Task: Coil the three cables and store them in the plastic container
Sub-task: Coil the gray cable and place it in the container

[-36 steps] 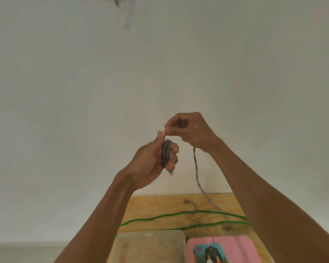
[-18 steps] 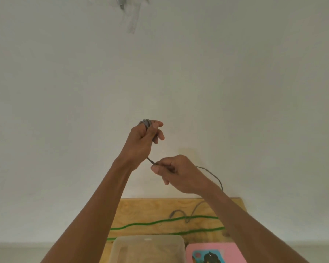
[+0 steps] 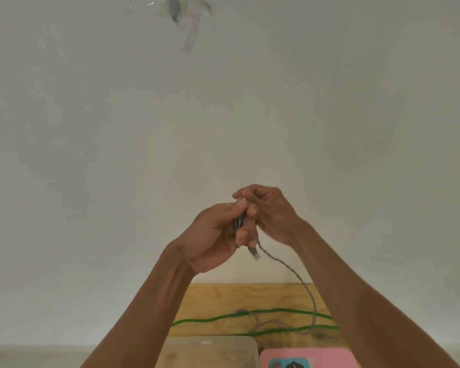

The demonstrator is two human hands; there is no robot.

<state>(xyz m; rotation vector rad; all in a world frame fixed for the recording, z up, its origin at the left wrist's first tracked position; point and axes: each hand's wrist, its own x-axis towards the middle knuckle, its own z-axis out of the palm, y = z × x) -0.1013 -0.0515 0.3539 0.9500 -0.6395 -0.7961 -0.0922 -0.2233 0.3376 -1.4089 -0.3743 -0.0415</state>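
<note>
Raised in front of the white wall, my left hand grips a small coil of the grey cable, whose plug end pokes out below my fingers. My right hand sits right behind it with curled fingers pinching the same cable at the top of the coil. The loose grey tail hangs down to the wooden table. A green cable lies stretched across that table. The clear plastic container stands at the bottom edge, partly cut off. A third cable is not in sight.
A pink object with a blue picture lies to the right of the container. Clear tape holding a small grey item sticks to the wall high up. Both my forearms cross the lower view.
My right hand has risen from below my left hand to beside its top, bringing another turn of grey cable onto the coil. The tail on the table has shortened.
</note>
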